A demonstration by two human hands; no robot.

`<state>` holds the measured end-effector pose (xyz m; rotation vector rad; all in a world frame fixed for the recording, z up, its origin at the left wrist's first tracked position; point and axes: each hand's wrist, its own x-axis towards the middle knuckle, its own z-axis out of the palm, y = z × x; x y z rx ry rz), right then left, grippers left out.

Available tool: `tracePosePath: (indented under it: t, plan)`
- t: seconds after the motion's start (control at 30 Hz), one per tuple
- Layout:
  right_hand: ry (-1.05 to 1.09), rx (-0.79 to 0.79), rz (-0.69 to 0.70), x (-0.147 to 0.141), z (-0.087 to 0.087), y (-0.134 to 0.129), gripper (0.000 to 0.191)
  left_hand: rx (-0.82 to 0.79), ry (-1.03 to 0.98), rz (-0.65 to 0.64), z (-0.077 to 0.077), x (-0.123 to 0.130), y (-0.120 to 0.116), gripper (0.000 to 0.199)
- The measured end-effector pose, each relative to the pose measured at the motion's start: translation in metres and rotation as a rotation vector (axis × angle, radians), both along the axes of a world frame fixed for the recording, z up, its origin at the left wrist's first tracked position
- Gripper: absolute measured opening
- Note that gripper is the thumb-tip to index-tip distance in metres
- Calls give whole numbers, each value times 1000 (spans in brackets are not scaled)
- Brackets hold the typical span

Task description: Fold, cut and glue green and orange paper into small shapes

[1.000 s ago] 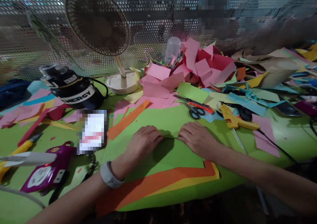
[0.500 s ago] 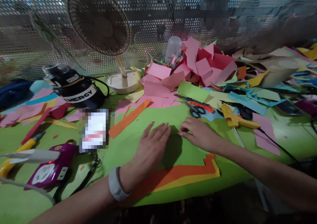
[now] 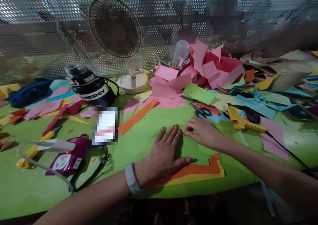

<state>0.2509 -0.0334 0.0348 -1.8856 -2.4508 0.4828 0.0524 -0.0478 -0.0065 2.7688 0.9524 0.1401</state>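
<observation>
My left hand (image 3: pixel 167 148), with a pale band on its wrist, lies flat with fingers stretched on a green sheet of paper (image 3: pixel 139 148). A thin dark line (image 3: pixel 154 136) shows on the sheet just left of its fingers; I cannot tell if it is a wire or a mark. Close to those fingertips, my right hand (image 3: pixel 198 132) has thumb and fingers pinched together low over the sheet. What it holds, if anything, is too small to make out. Below the green sheet, orange paper (image 3: pixel 198 170) and yellow paper (image 3: pixel 208 177) stick out along the near edge.
Scissors (image 3: pixel 203 112) and a yellow glue gun (image 3: pixel 244 120) lie to the right. Pink paper scraps (image 3: pixel 171 81) pile up behind. A fan (image 3: pixel 115 28), a black bottle (image 3: pixel 91 89), a blurred-out card (image 3: pixel 106 125) and a purple power strip (image 3: pixel 68 155) stand or lie leftward.
My left hand has shifted a little right, its thumb now spread out toward the near right. My right hand stays pinched beside it. The whole view has swung slightly left.
</observation>
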Motion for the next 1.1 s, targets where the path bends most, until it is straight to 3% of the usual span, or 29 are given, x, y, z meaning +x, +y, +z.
tracePosePath:
  t: [0.27,0.57,0.67,0.73,0.8,0.93,1.1]
  plan:
    - [23,58,0,6,-4,-3,13,26,-24,-30,0,-2,1,92]
    - [2,35,-95,48,-6,-13,13,80,-8,-22,-4,-1,1,91]
    - [1,101,-159,45,-3,-21,16,78,1,-37,-3,-1,2,92]
    - [6,212,-167,32,-5,-31,23,83,-6,-41,-2,-1,2,91]
    - [18,291,-63,14,-12,-40,37,95,-15,-50,-2,-1,2,89]
    - [-21,247,78,-8,-34,-54,69,129,-10,-60,-3,-1,3,85]
    - [-27,262,92,-2,-47,-59,74,126,17,-63,-3,0,4,86]
